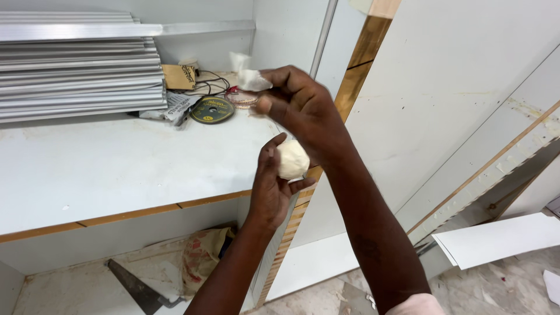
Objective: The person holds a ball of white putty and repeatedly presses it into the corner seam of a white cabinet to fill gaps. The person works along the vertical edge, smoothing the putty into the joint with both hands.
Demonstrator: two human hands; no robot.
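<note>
A pale, rounded lump of putty-like material (291,159) sits near the centre of the view, cupped in the left hand (273,186), whose thumb and curled fingers close around its lower and left sides. The lump lies just at 6 o'clock from the right hand (303,108), touching or nearly touching the right wrist; which of the two cannot be told. The right hand is closed in a pinch on a small crumpled white scrap (248,76), held at 11 o'clock from the lump with the scrap projecting from the fingertips to the left. Both forearms enter from the bottom edge, the right one crossing over the edge of an upright wood-edged panel (357,64) that runs from 1 o'clock down to 6 o'clock. At 9 o'clock from the hands extends a white shelf top (116,163) with a wood-toned front edge. On its rear part, at 10 o'clock, lie a dark round disc (212,111), a loop of black cable (210,84) and a small cardboard box (179,76). Farther left, a stack of grey metal profiles (76,70) rests on the shelf. Below the shelf, at 7 o'clock, a hand saw (137,289) and a crumpled printed bag (201,256) lie on the lower surface. At 4 o'clock, a white sheet (501,239) lies on the floor.
</note>
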